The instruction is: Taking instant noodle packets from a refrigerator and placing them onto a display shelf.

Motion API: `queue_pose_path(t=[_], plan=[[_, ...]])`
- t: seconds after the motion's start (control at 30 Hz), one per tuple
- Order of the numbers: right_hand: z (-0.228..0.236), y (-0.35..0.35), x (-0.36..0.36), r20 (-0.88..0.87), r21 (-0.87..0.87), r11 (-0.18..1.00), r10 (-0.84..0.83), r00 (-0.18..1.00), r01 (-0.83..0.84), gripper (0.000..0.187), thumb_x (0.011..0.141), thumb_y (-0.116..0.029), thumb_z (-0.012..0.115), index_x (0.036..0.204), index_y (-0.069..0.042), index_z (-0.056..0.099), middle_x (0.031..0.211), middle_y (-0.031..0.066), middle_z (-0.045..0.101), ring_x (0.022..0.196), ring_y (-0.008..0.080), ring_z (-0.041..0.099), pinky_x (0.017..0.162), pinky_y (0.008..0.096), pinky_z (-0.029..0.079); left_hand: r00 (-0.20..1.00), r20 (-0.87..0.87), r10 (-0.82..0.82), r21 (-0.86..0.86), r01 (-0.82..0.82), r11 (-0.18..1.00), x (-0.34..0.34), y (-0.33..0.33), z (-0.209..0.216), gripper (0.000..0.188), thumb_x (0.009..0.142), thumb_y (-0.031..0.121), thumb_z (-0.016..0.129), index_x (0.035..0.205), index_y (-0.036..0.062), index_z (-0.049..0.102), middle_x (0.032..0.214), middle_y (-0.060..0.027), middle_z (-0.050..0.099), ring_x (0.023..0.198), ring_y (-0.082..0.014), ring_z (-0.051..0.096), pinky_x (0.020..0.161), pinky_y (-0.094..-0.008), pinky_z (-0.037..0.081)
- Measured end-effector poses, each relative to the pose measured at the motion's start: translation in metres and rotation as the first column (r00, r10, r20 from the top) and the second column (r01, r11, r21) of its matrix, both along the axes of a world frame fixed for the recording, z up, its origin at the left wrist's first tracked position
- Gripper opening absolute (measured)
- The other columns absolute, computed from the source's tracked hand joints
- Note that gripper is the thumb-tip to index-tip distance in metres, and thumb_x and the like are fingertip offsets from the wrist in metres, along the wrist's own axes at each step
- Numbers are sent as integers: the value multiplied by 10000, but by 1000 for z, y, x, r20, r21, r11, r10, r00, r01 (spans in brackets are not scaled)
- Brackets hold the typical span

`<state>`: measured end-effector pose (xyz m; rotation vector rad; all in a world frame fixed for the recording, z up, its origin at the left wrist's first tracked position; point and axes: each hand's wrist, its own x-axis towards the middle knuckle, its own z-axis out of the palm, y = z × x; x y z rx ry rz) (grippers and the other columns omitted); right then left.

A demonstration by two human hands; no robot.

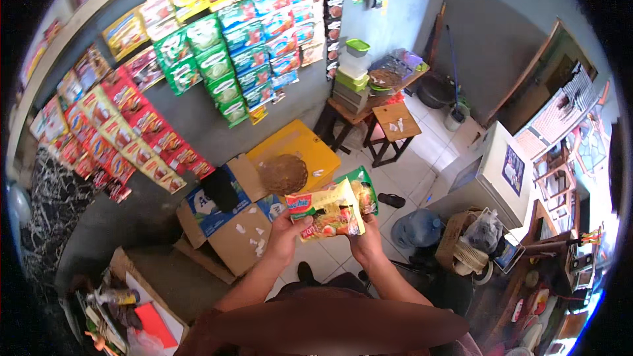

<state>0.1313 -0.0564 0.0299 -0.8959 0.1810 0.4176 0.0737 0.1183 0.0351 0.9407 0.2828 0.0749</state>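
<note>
Two instant noodle packets are held up in front of me. The nearer one is a yellow and white noodle packet [333, 209] with a picture of noodles on it. Behind it, to the right, shows a green noodle packet [364, 190], partly covered by the yellow one. My left hand [290, 232] grips the yellow packet's lower left edge, thumb on its front. At the lower right, my right hand [366, 237] is closed around the packets' edge; its fingers are mostly hidden behind them.
Strips of sachets [214, 59] hang along the left wall. Below stand a yellow box [313, 142] with a woven basket [283, 173] and an opened carton [231, 244]. A wooden stool [395, 124], a blue water jug [417, 227] and a white fridge [491, 171] stand to the right.
</note>
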Motion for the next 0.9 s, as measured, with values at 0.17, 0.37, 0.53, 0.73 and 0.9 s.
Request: queue_pose_path(t=[0.17, 0.37, 0.53, 0.73, 0.9], plan=[[-2, -20, 52, 3, -77, 996, -33, 999, 33, 381, 983, -158, 572, 1332, -26, 493, 1228, 111, 627, 1051, 237, 658, 828, 376, 570, 999, 14, -40, -53, 41, 998, 69, -19, 0, 342, 895, 106, 678, 1216, 22, 597, 1139, -39, 665, 1021, -115, 603, 933, -306, 463], [-21, -59, 126, 2, 66, 998, -17, 1000, 17, 362, 1025, -164, 512, 1357, -30, 461, 1261, 114, 593, 1129, 216, 608, 935, 370, 523, 974, 47, -223, -153, 228, 962, 151, -53, -10, 477, 945, 176, 628, 1370, 68, 441, 1266, -69, 600, 1116, -216, 626, 930, -396, 528], [5, -109, 215, 117, -34, 999, 16, 993, -12, 432, 1018, -210, 523, 1402, -57, 396, 1333, 121, 516, 1199, 240, 550, 999, 388, 464, 973, 105, -207, -227, 226, 947, 233, -101, 10, 427, 967, 172, 607, 1352, 61, 458, 1281, -83, 585, 1181, -227, 584, 976, -416, 503], [38, -157, 300, 578, -424, 872, 50, 815, 246, 472, 828, -294, 721, 1171, -67, 490, 1132, 59, 496, 996, 179, 502, 826, 319, 440, 998, 67, 21, -227, -5, 974, 313, -140, 27, 391, 965, 194, 615, 1309, 68, 479, 1272, -86, 588, 1145, -227, 603, 958, -420, 516], [60, -164, 351, 768, -603, 608, 269, 581, 516, 423, 738, -262, 828, 1012, -35, 598, 1100, 63, 555, 1003, 162, 525, 833, 327, 455, 990, 131, 53, 16, -55, 998, 362, -155, 30, 411, 931, 135, 658, 1297, 69, 483, 1236, -83, 596, 1127, -187, 598, 964, -358, 491]])
